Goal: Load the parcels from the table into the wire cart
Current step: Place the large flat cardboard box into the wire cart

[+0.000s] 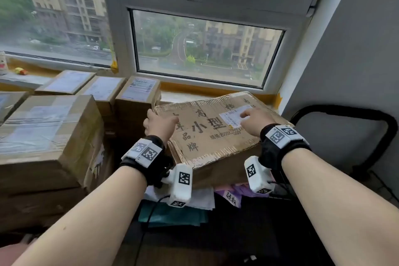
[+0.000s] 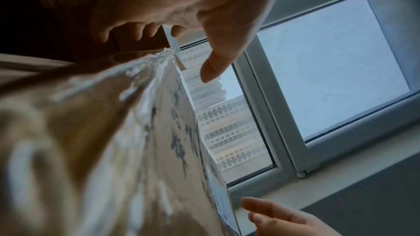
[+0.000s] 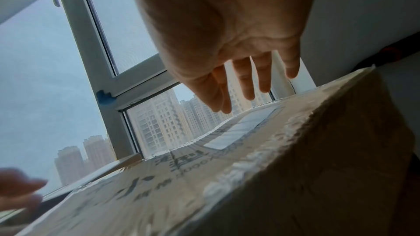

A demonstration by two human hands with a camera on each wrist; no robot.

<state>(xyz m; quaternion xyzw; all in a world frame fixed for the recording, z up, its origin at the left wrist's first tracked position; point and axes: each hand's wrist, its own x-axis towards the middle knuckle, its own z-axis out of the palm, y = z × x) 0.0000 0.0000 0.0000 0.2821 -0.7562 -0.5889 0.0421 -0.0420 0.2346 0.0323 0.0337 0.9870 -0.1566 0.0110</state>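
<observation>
- Under the window (image 1: 207, 49), head view: large parcel (image 1: 216, 134) beside stacked boxes (image 1: 49, 127); left hand (image 1: 159, 124) at its left far corner, right hand (image 1: 257, 121) over its label (image 1: 232, 117).
- Left wrist: fingers (image 2: 127, 31) curled round the corner, thumb (image 2: 216, 65) extended.
- Right wrist: fingers (image 3: 247, 82) straight, relaxed, hovering above the top, gripping nothing.

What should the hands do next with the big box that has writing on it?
Probably bring the right hand down and over to the box's right edge. The left hand already curls over the far left corner, but the right hand hovers open above the white label, so the box likely can't be lifted yet.
</observation>
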